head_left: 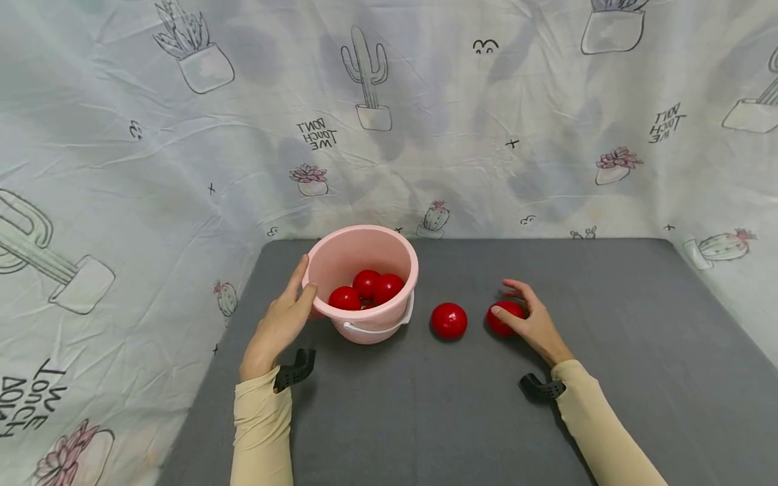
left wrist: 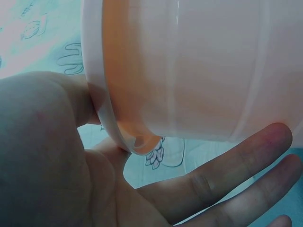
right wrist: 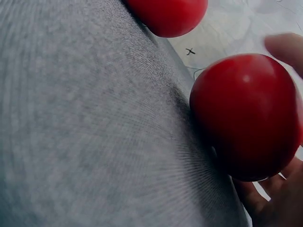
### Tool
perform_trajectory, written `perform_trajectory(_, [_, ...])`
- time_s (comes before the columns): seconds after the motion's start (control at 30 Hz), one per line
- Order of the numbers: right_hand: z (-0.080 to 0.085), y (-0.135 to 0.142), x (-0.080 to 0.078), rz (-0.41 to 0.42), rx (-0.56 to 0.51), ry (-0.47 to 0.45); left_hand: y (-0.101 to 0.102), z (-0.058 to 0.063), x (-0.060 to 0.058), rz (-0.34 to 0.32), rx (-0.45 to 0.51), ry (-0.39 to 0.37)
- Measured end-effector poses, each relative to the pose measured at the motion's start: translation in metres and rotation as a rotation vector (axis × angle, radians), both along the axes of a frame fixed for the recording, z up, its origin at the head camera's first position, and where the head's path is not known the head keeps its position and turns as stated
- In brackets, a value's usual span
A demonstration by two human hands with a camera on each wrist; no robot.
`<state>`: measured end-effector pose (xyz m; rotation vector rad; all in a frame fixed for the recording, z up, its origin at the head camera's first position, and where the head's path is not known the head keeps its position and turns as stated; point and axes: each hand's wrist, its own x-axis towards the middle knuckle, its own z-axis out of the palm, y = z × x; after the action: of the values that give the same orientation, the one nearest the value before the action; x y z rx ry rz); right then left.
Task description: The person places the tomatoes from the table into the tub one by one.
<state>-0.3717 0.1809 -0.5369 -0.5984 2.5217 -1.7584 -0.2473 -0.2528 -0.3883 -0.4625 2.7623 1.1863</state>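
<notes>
A pink bucket [head_left: 371, 329] with a white handle holds several red tomatoes [head_left: 387, 288]. My left hand [head_left: 282, 326] grips its left rim; in the left wrist view the thumb lies at the rim [left wrist: 94, 56] and the other fingers [left wrist: 208, 184] stretch along the outer wall. Right of the bucket, one tomato [head_left: 448, 321] sits on the table. Further right, my right hand [head_left: 533, 324] spreads around another tomato [head_left: 500, 326], partly covering it from above. In the right wrist view this tomato [right wrist: 246, 113] rests on the table, with the upper fingertip standing off it.
The grey tabletop [head_left: 377, 418] carries the bucket near its back left. Behind it and along the left hangs a pale cloth [head_left: 425, 81] printed with cacti. Both wrists wear black straps, the left strap [head_left: 296, 370] close in front of the bucket.
</notes>
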Motion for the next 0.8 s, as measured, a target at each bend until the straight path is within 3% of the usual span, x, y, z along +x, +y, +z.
perform_trajectory(0.37, [0.0034,-0.0056,-0.0026,0.068,0.122,-0.067,-0.0021,0.0007,-0.0012,-0.012,0.001,0.014])
perform_trajectory(0.8, [0.0023,-0.0071,-0.0017,0.067,0.136,-0.075,-0.002,-0.0005,-0.0026,-0.012,-0.009,0.021])
